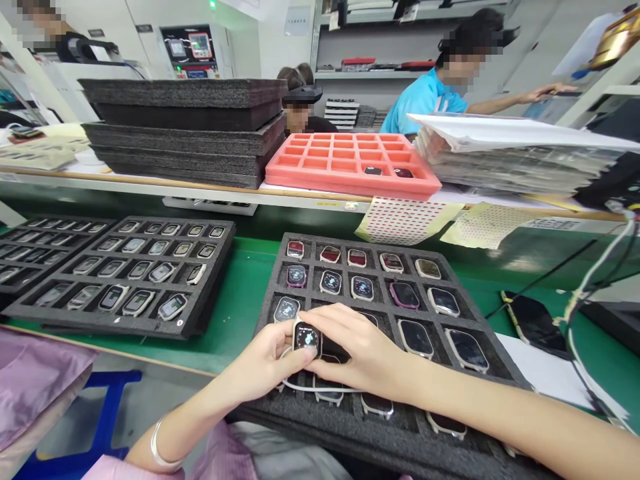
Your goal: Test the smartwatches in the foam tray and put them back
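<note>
My left hand (260, 363) and my right hand (357, 350) meet over a black foam tray (493, 353) of smartwatch bodies. Between their fingertips they pinch one watch body (307, 337) with a lit screen, held just above the tray's front rows. A white cable (310, 387) runs under the hands across the tray. Other watch bodies (361, 288) lie in the tray's pockets, several with lit faces. A bracelet sits on my left wrist.
A second black tray of watches (135, 273) lies to the left on the green belt (240, 300). On the shelf behind stand stacked black foam trays (185, 130), a pink tray (350, 160) and bagged stacks (515, 157). Other people work beyond. Cables (595, 280) hang right.
</note>
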Available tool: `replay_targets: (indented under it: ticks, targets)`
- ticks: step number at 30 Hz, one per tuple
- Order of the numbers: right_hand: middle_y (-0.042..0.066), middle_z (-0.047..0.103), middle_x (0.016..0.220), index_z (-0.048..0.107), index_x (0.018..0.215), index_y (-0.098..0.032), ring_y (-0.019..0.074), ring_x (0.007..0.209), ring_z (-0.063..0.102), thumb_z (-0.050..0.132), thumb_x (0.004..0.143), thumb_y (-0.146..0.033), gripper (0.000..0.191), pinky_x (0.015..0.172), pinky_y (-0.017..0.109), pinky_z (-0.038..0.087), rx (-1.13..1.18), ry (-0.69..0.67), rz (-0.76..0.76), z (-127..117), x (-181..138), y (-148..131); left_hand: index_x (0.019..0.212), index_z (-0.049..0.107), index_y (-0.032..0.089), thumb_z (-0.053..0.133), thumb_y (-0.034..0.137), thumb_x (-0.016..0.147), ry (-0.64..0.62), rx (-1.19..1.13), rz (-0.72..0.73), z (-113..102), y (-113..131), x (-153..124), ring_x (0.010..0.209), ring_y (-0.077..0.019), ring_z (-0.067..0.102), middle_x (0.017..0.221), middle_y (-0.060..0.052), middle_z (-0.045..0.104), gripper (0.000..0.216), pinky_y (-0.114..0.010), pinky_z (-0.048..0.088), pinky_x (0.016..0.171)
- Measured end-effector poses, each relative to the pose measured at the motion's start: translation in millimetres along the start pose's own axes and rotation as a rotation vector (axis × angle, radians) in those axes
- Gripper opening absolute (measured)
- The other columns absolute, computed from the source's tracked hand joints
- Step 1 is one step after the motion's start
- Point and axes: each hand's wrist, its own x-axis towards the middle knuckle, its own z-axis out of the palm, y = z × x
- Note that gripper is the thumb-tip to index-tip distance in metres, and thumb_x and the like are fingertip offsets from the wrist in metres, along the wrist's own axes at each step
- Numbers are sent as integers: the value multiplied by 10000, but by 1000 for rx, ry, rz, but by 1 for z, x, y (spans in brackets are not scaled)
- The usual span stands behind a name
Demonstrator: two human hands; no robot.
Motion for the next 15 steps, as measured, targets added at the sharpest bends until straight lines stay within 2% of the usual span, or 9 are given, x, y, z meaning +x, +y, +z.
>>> replay_targets:
  ticks: [10, 15]
  targets:
    - [148, 630, 1073, 507, 1229, -102, 239, 990, 591, 615, 868, -279, 417, 873, 392, 494, -6, 6, 13, 0, -1, 0, 1053, 615, 123, 629, 344, 825, 21, 27, -2, -1, -5, -1, 763, -151, 502, 831, -19, 575, 318, -242, 396, 702]
    - [144, 611, 1093, 513, 1233, -94, 240, 1011, 571, 645, 852, -274, 442, 896, 390, 480, 23, -21, 33, -1, -1, 0, 1057, 618, 133, 624, 330, 830, 21, 23, -17, 0, -4, -1, 773, -151, 525, 825, -14, 595, 300, -234, 403, 696]
